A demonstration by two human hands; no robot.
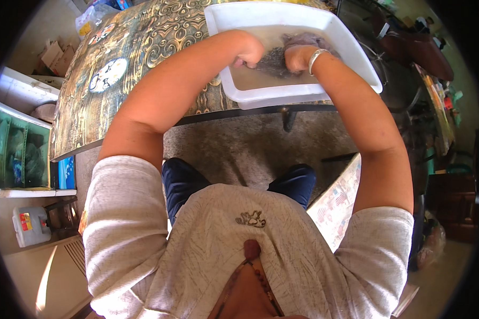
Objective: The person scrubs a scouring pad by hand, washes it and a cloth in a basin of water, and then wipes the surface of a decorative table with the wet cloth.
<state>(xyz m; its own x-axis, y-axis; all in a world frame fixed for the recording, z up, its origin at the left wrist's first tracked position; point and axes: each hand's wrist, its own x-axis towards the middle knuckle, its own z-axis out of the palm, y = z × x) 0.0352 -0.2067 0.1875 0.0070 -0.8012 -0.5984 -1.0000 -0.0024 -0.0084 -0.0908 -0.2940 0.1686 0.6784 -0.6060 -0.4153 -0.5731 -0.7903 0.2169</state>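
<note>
In the head view, a white plastic basin [219, 18] of cloudy brownish water stands on the patterned table. A wet dark grey cloth [277, 63] lies bunched in the water. My left hand [249, 52] is curled shut at the cloth's left end, its fingertips mostly turned out of sight. Over the cloth's middle, my right hand [299, 58] is closed on the fabric, with a silver bangle [316, 60] on that wrist. Part of the cloth rises in folds beyond the right hand. Murky water hides its underside.
The table [143, 52] has a wood-and-scroll print, and its dark front edge runs before my knees. Low on the left are an open chest with a green interior [18, 147] and a white jug [31, 225]. A dark red chair-like item [423, 52] stands beyond the basin's right.
</note>
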